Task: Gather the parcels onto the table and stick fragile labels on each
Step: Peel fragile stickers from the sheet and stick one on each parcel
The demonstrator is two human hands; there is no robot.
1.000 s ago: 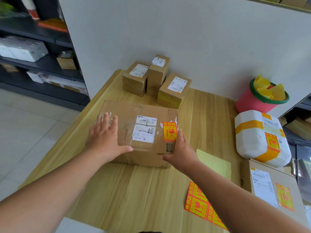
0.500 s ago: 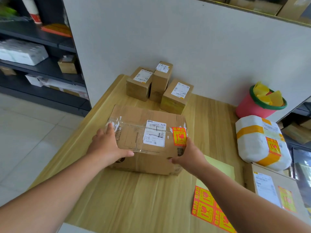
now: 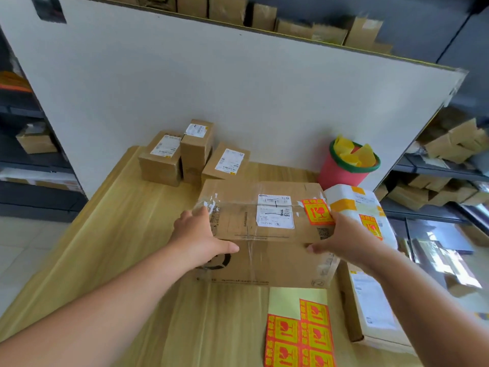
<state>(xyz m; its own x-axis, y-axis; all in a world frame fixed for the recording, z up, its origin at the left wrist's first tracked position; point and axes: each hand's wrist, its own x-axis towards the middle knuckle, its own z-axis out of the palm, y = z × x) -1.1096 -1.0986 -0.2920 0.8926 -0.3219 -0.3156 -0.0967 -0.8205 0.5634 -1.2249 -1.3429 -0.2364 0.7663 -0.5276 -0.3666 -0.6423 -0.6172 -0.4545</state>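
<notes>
the large box [image 3: 264, 215] stands further right on the tabletop [image 3: 119, 234] than a second ago. its right end now overlaps the white parcel [image 3: 354, 205] in view, and its near edge meets the top of the label sheet [image 3: 299, 327]. the left hand [image 3: 195, 234], earlier flat on the lid with fingers spread, now clasps the left end, thumb across the front face. the right hand [image 3: 344, 239] has travelled with the right end.
</notes>
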